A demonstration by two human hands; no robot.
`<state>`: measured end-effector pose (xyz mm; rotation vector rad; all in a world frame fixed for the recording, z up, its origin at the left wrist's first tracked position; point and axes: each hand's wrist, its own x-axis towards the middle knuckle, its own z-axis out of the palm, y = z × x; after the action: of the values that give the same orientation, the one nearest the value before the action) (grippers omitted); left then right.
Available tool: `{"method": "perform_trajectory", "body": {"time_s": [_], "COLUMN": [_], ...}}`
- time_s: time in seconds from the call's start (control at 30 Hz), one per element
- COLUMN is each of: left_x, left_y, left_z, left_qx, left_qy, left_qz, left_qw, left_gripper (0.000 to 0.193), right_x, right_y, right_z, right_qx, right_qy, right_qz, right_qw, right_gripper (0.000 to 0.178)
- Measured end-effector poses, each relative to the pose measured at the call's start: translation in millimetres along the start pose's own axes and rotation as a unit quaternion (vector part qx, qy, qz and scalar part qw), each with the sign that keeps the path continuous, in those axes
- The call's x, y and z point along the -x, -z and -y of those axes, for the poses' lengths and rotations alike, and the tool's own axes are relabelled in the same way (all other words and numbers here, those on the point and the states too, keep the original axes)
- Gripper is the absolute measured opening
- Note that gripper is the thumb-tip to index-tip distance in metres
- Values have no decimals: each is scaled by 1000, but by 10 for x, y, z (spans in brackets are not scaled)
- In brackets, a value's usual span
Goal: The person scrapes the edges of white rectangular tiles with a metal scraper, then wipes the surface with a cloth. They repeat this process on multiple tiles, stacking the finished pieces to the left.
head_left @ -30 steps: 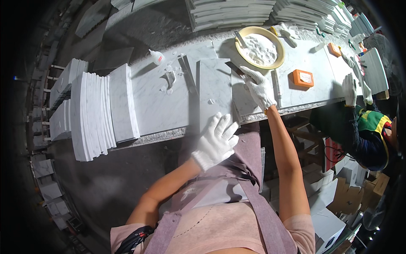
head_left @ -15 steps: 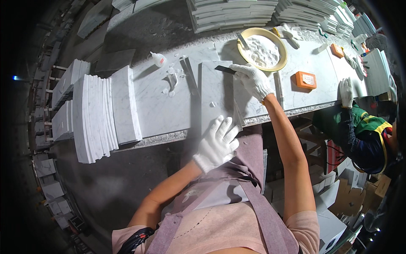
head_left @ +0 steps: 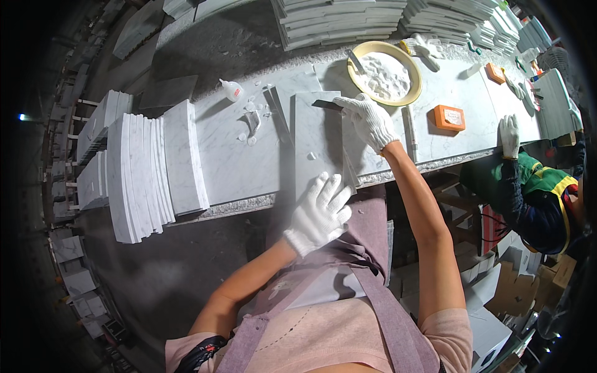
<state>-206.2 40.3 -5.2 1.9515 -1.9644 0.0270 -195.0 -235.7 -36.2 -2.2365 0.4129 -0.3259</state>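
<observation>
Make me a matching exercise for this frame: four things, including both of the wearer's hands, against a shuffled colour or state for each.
1. Left hand
2. Right hand
3. Bowl
4. Box-shaped item nearest the bowl

A. Orange
B. Gripping a dark flat blade
C. Holding white material
D. Fingers spread at the near end of the grey slab

Pairs: 1-D, 2-B, 3-C, 4-A
</observation>
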Motion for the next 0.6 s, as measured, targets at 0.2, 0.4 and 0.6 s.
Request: {"method": "perform_trajectory", "body": {"time_s": [0.2, 0.4, 0.6], "left_x": [28, 44, 31], "left_y": [-32, -56, -42], "left_z": [4, 3, -7], "left_qx": [5, 12, 6], "left_qy": [4, 11, 14], "left_qz": [-3, -4, 8], "left_qw": [1000, 1000, 1000], "left_gripper": [34, 34, 34], "right_x": [-3, -13, 115], "right_y": [-17, -11, 6], "right_z": [13, 64, 131], "right_qx": [57, 80, 156], "right_qy": [24, 30, 42], "right_qz": [-4, -3, 13], "right_qw": [998, 996, 987], "right_gripper": [43, 42, 37]}}
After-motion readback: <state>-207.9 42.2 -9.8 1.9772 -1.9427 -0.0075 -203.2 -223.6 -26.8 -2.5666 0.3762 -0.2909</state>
